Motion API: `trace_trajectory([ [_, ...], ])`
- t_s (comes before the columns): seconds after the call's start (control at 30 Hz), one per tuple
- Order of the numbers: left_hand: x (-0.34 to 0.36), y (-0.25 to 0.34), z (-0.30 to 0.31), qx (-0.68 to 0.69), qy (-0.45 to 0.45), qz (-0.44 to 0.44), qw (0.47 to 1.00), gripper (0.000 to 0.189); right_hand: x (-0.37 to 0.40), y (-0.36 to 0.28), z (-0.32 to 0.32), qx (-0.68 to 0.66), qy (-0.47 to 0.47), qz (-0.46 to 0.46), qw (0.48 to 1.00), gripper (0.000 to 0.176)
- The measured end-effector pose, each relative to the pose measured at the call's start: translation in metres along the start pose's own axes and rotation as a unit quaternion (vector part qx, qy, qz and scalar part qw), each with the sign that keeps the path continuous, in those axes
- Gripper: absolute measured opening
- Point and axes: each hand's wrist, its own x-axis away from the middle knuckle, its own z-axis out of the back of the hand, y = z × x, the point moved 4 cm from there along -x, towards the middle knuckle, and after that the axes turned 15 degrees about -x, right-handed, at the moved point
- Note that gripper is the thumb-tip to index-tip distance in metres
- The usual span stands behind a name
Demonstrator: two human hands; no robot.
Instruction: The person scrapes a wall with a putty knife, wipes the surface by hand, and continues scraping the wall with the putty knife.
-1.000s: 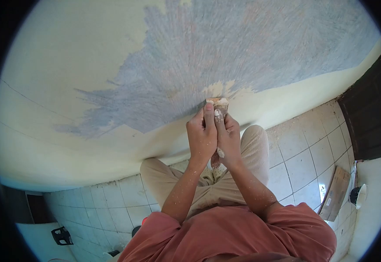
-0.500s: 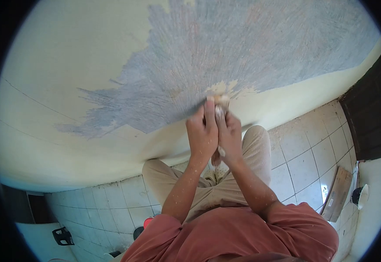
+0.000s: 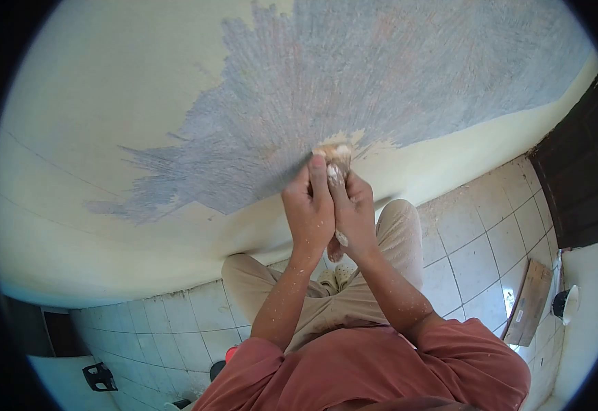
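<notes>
Cream paint (image 3: 100, 103) meets bare grey plaster (image 3: 381, 68) right where your scraper (image 3: 333, 152) bites, at the near edge of the stripped patch, with your left hand (image 3: 309, 209) and right hand (image 3: 355, 214) clamped together around its handle. You look mid-stroke on the scraping. The next push calls for a flat blade and firm pressure under the flaking edge just to its right.

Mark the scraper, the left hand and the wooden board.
scraper (image 3: 333, 153): head view, caked blade end.
left hand (image 3: 308, 216): head view, back of hand.
wooden board (image 3: 526, 303): head view, middle of face.
</notes>
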Motion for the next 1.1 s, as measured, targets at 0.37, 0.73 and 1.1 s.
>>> trace_trajectory([
  [0.37,0.003,0.009,-0.002,0.041,-0.047,0.039,0.997,0.045,0.003,-0.008,0.015,-0.059,-0.053,-0.099,0.992,0.025],
  [0.73,0.061,-0.035,0.013,-0.172,-0.167,-0.108,0.965,0.035,0.123,0.05,0.15,0.095,0.006,-0.285,0.954,0.057],
  [1.1,0.02,-0.061,-0.065,-0.544,-0.038,-0.448,0.709,0.069,0.12,0.072,0.166,0.213,0.0,-0.172,0.962,0.051],
])
